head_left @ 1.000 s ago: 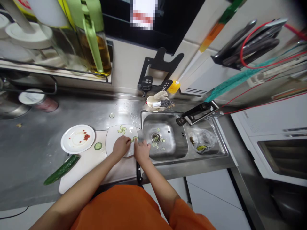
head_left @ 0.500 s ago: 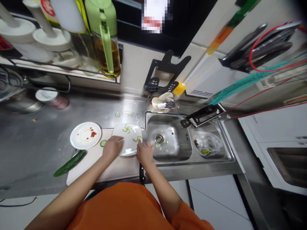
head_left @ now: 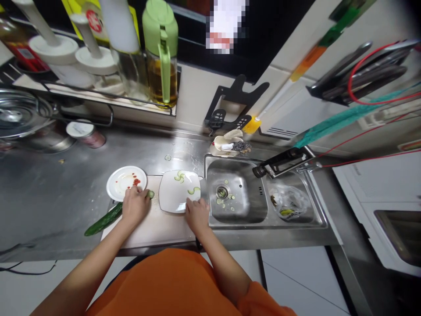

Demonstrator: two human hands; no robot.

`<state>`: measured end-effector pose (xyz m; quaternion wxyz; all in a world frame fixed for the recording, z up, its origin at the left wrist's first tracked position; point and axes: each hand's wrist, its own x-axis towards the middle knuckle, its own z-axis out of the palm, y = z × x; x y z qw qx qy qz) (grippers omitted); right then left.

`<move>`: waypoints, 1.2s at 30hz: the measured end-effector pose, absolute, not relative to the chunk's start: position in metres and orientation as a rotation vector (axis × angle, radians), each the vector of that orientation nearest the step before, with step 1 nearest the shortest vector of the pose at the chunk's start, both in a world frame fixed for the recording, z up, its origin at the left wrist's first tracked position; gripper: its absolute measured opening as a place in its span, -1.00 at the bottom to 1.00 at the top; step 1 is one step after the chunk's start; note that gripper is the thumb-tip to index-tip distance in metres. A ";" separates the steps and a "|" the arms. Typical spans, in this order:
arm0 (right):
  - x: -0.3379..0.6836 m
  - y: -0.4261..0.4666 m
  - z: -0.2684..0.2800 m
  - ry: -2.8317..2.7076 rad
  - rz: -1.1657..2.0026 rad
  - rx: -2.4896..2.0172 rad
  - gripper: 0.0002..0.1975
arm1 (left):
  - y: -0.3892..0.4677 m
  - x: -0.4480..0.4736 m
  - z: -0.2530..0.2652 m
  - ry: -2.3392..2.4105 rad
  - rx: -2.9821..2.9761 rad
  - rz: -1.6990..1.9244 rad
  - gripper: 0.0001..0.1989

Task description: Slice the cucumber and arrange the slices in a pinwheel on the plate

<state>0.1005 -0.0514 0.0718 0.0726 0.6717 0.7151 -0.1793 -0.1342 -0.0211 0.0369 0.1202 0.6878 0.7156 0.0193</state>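
My left hand [head_left: 135,205] is at the near edge of a round white plate [head_left: 113,188] bearing small red bits [head_left: 136,182]. Its fingers are bent together, and their tips are hard to make out. Beside its thumb lies a cucumber slice [head_left: 150,194] on the pale cutting board [head_left: 154,232]. A dark green cucumber [head_left: 104,220] extends leftward from under that hand. My right hand [head_left: 198,217] grips the lower right rim of a squarish white plate [head_left: 174,195]. Thin curved cucumber pieces [head_left: 179,177] form a swirl on this plate, with more [head_left: 194,191] near its right side.
The steel sink [head_left: 241,202] to the right holds several cucumber slices round its drain, under a black tap [head_left: 274,162]. A plastic bag [head_left: 291,202] lies in its smaller basin. Behind stand an oil bottle [head_left: 161,79] on a rack, a lidded pot [head_left: 29,118] and a can [head_left: 86,133].
My left hand has left the squarish plate and moved left to the round plate's edge. My right hand stays at the squarish plate's rim. The camera view has shifted slightly.
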 end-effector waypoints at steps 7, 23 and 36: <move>0.098 -0.055 0.073 2.164 -0.549 2.023 -0.73 | -0.022 -0.139 0.029 2.079 2.040 0.178 -0.70; 0.076 -0.038 0.062 2.463 -0.897 2.082 -0.82 | -0.017 -0.130 0.058 1.719 1.621 0.466 -0.80; 0.103 -0.020 0.067 2.501 -1.127 2.292 -0.89 | 0.005 -0.072 0.064 1.417 0.979 0.488 -0.65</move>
